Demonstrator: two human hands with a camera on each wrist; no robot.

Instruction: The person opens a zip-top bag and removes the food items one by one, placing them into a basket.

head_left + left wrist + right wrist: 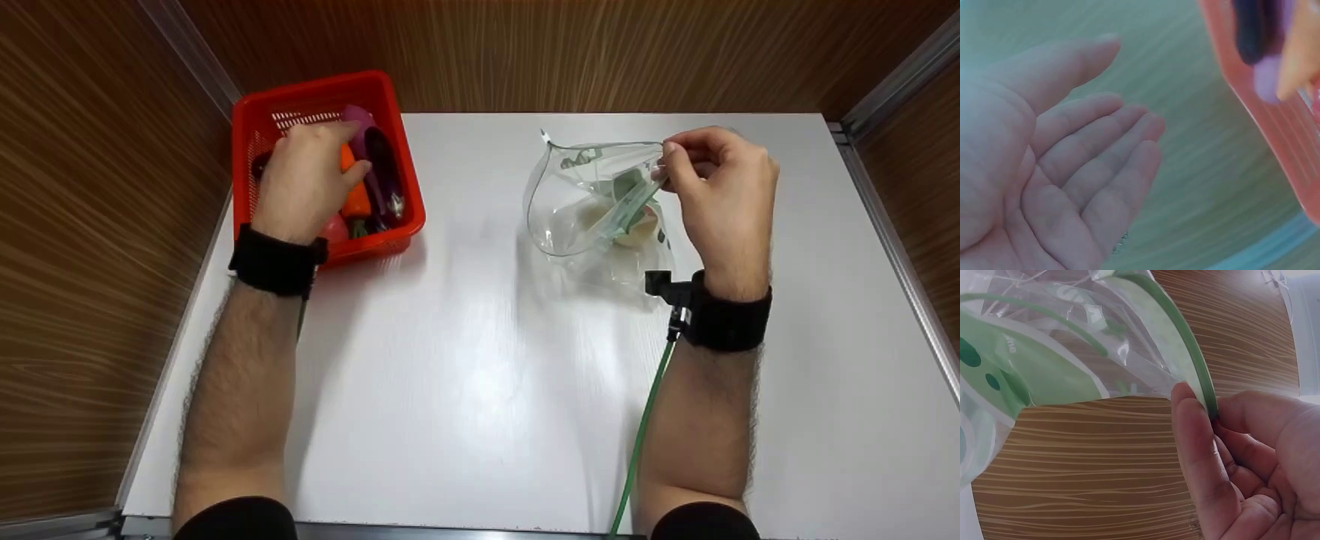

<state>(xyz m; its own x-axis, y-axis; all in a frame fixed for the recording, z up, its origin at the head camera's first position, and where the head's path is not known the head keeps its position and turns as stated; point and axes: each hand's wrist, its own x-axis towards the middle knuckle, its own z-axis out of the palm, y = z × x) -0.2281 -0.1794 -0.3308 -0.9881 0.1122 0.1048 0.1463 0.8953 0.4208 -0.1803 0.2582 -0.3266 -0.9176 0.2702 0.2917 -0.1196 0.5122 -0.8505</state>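
Observation:
My left hand (304,180) hovers above a red plastic basket (381,246) at the left. In the left wrist view its fingers (1112,163) are loosely extended, the thumb apart, holding nothing. In the basket lie an orange carrot (358,196), a dark eggplant (382,169), a purple item (358,115) and a reddish round item (335,227), partly covered by the hand. My right hand (724,195) pinches the rim of a clear zip bag (551,217) with green print between thumb and forefinger. The bag's mouth gapes leftward; a pale yellowish item (637,234) shows inside, its kind unclear.
A white table (465,390) lies under both arms, with wood-grain panels (525,56) behind and at the sides. A green cable (641,439) runs from the right wrist strap toward the front edge.

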